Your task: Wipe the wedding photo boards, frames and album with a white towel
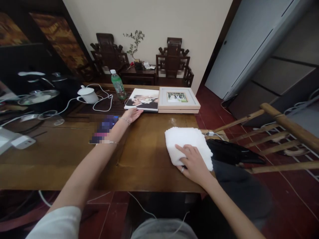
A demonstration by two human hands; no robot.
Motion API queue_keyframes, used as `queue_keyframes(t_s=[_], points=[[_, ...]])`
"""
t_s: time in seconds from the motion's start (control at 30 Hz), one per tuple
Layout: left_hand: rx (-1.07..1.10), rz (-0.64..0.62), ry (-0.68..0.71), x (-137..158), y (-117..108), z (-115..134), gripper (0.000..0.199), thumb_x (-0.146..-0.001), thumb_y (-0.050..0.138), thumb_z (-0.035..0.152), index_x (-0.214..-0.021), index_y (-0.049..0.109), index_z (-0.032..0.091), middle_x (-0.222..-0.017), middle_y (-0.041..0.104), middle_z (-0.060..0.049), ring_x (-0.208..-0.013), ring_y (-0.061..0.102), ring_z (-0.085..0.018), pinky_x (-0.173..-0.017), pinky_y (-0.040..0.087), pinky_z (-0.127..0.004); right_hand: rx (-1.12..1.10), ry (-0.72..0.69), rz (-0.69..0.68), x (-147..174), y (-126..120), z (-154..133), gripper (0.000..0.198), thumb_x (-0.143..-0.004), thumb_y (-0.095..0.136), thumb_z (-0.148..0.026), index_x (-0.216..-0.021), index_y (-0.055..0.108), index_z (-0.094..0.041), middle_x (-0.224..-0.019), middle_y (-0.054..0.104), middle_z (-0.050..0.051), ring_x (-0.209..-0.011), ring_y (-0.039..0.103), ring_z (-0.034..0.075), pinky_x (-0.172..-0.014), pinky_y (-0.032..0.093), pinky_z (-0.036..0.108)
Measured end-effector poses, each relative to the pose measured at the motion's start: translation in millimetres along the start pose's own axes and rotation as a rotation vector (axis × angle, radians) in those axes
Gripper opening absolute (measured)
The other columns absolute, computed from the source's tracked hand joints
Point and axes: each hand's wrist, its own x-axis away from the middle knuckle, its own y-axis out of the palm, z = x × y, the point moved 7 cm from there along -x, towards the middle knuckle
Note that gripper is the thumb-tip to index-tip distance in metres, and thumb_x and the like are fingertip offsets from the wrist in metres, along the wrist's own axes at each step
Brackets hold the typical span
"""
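My left hand reaches out to the front edge of a photo book with a picture on its white cover. Its fingers are stretched out, apparently touching the edge, and hold nothing. My right hand lies on a folded white towel near the table's right end. Its index finger is stretched over the cloth, the other fingers bend into it, and the thumb is at the near edge. Right of the book lies a light wooden picture frame, stacked on another frame-like piece.
A phone lies beneath my left forearm on the wooden table. Behind stand a green-labelled bottle and a white lidded cup among white cables. A pot is at the left. A bamboo chair stands right of the table.
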Motion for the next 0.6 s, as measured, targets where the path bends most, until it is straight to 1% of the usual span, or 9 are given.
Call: queue_keyframes(t_s=[0.13,0.2,0.27,0.33,0.4,0.47,0.6], points=[[0.019,0.040,0.033,-6.3,7.1,2.6,0.018,-0.097,0.052,0.013,-0.115,0.058,0.012,-0.082,0.067,-0.009,-0.062,0.070,-0.013,-0.053,0.057,-0.015,-0.004,-0.017,0.031,1.1,1.6,-0.2,0.008,-0.079,0.070,-0.018,-0.071,0.067,-0.019,-0.139,0.061,0.005,-0.109,0.055,0.033,-0.084,0.050,0.051],[0.022,0.074,0.061,-11.2,11.7,2.2,0.019,-0.095,0.058,0.013,-0.114,0.058,0.011,-0.080,0.066,-0.008,-0.059,0.069,-0.012,-0.053,0.058,-0.016,-0.019,-0.027,0.046,3.0,-0.3,-0.7,0.009,-0.080,0.069,-0.018,-0.071,0.066,-0.019,-0.138,0.061,0.004,-0.111,0.055,0.034,-0.086,0.049,0.052],[0.026,0.110,0.092,-16.5,16.3,1.5,0.026,-0.093,0.065,0.017,-0.116,0.057,0.012,-0.079,0.067,-0.006,-0.056,0.067,-0.011,-0.053,0.058,-0.017,-0.028,-0.035,0.088,4.4,-5.2,-1.6,0.012,-0.081,0.066,-0.017,-0.070,0.065,-0.020,-0.136,0.063,0.004,-0.117,0.054,0.035,-0.090,0.046,0.055],[0.030,0.144,0.128,-21.5,20.4,1.4,0.035,-0.091,0.068,0.021,-0.122,0.053,0.013,-0.080,0.067,-0.005,-0.056,0.067,-0.011,-0.053,0.058,-0.017,-0.033,-0.044,0.167,5.5,-13.3,-3.3,0.016,-0.081,0.063,-0.015,-0.067,0.062,-0.021,-0.133,0.065,0.004,-0.124,0.052,0.035,-0.096,0.042,0.058],[0.031,0.170,0.161,-25.5,24.0,1.9,0.043,-0.091,0.069,0.022,-0.128,0.047,0.016,-0.084,0.068,-0.004,-0.059,0.068,-0.010,-0.054,0.058,-0.017,-0.032,-0.054,0.254,7.0,-22.2,-5.2,0.020,-0.083,0.061,-0.015,-0.064,0.058,-0.021,-0.130,0.066,0.007,-0.127,0.051,0.033,-0.099,0.040,0.059],[0.034,0.187,0.186,-28.3,27.4,2.7,0.046,-0.093,0.066,0.021,-0.132,0.041,0.019,-0.092,0.069,-0.004,-0.062,0.068,-0.008,-0.058,0.059,-0.017,-0.024,-0.059,0.328,9.4,-29.2,-6.3,0.025,-0.084,0.060,-0.017,-0.061,0.054,-0.021,-0.128,0.068,0.009,-0.127,0.052,0.032,-0.099,0.042,0.058],[0.038,0.195,0.221,-29.9,33.2,7.2,0.049,-0.096,0.061,0.018,-0.136,0.033,0.022,-0.107,0.069,-0.005,-0.067,0.068,-0.006,-0.065,0.060,-0.020,-0.007,-0.052,0.419,17.3,-35.1,-3.8,0.030,-0.086,0.058,-0.018,-0.057,0.048,-0.021,-0.125,0.069,0.010,-0.126,0.053,0.031,-0.095,0.044,0.055]])
